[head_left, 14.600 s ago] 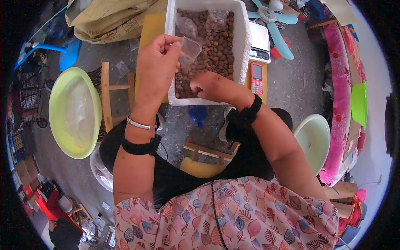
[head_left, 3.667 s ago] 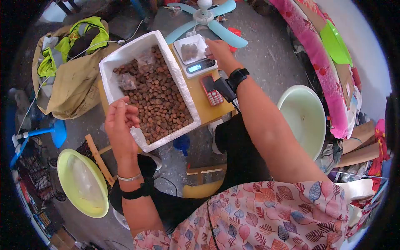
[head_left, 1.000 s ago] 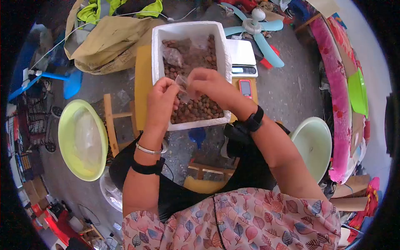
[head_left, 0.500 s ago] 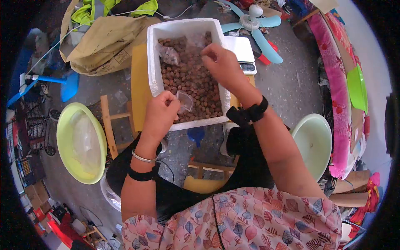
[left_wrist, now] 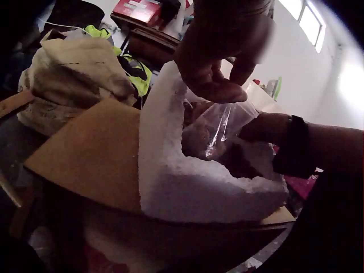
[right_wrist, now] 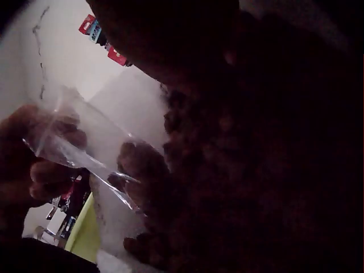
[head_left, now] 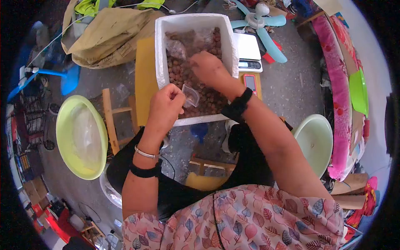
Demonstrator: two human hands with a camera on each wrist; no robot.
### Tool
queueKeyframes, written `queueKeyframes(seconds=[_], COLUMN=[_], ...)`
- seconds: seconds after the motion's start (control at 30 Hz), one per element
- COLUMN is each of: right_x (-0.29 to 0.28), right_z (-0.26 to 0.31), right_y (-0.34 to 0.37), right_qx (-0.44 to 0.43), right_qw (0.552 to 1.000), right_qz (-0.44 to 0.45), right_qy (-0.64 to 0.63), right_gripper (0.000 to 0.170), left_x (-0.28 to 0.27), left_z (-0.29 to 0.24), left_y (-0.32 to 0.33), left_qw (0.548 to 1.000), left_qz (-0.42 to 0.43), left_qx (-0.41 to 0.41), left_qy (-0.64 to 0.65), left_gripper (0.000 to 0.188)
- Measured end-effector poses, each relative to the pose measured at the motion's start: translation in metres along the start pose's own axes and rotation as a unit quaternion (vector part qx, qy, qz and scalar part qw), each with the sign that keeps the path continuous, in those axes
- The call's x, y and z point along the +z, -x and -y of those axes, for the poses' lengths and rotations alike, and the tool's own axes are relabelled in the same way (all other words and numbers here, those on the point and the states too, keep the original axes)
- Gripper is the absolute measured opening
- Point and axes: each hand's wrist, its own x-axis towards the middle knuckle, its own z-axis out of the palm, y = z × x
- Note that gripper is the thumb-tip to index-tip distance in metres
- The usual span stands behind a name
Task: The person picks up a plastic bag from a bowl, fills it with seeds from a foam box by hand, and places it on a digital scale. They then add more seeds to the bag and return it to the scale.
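A white foam box holds many brown nut-like pieces. Over its near left corner the left hand pinches a small clear plastic bag; the left wrist view shows that bag hanging below the thumb and fingers of the left hand. Inside the box, the right hand reaches down onto the pieces, its fingertips hidden in the head view. The right wrist view is very dark, with the clear bag beside the pieces. A filled plastic bag lies at the box's upper left.
Right of the box are a white scale and a red phone. A pale blue fan stands behind them. Green basins sit at both sides, and a brown sack lies at the upper left.
The right hand has moved from above the box's right side down and left onto the pieces. The left hand still pinches the clear bag, slightly higher in the view.
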Motion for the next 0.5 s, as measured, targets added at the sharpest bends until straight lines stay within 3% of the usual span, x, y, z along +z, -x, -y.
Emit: queueKeyframes(seconds=[0.1, 0.2, 0.33, 0.43, 0.5], right_x=[-0.046, -0.074, -0.074, -0.074, -0.087], right_z=[0.044, 0.074, 0.081, 0.074, 0.078], right_y=[-0.005, 0.006, 0.024, 0.025, 0.026], right_qx=[0.077, 0.063, -0.015, 0.055, 0.101], right_qw=[0.991, 0.974, 0.98, 0.99, 0.975], right_qz=[-0.032, -0.03, 0.066, 0.053, 0.096], right_qy=[-0.109, -0.217, -0.186, -0.122, -0.176], right_gripper=[0.014, 0.018, 0.025, 0.028, 0.032], left_x=[-0.003, -0.002, 0.001, 0.001, 0.001], left_z=[-0.008, -0.006, -0.003, -0.002, -0.005], left_y=[0.003, 0.003, 0.002, 0.003, 0.002], left_qw=[0.999, 0.999, 0.997, 0.994, 0.991], left_qz=[0.0, -0.005, -0.011, -0.011, -0.016], left_qx=[-0.034, -0.032, -0.034, -0.03, -0.028], left_qy=[0.0, 0.032, 0.068, 0.106, 0.128], left_gripper=[0.011, 0.011, 0.011, 0.011, 0.011])
